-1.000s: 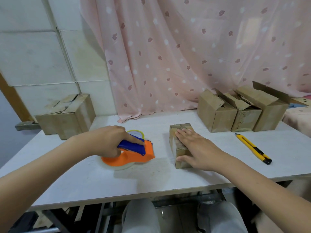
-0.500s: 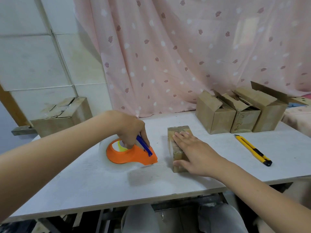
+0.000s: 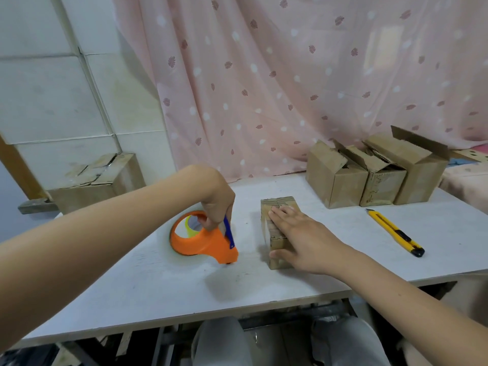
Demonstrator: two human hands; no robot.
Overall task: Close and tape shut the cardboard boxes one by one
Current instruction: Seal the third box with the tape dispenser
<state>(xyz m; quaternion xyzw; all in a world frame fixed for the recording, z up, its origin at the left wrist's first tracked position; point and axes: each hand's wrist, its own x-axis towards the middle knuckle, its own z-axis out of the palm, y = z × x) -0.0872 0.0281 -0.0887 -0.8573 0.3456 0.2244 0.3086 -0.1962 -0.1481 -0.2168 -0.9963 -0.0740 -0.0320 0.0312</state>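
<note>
A small closed cardboard box [image 3: 276, 207] sits in the middle of the white table [image 3: 158, 286]. My right hand [image 3: 298, 237] lies flat on its top, fingers straight, thumb against the near side. To its left my left hand [image 3: 217, 204] grips the orange tape dispenser [image 3: 203, 241] by its blue handle, the dispenser tilted up on edge with its nose touching the table. Three open-flapped cardboard boxes [image 3: 375, 173] stand in a row at the back right.
A yellow utility knife [image 3: 394, 232] lies on the table to the right of the small box. A taped cardboard box [image 3: 97, 180] sits at the back left by the tiled wall. A pink curtain [image 3: 290, 75] hangs behind the table. My knees show under the front edge.
My left hand has turned the tape dispenser from lying flat to standing on edge and lifted its back end. My right hand has stayed on the small box.
</note>
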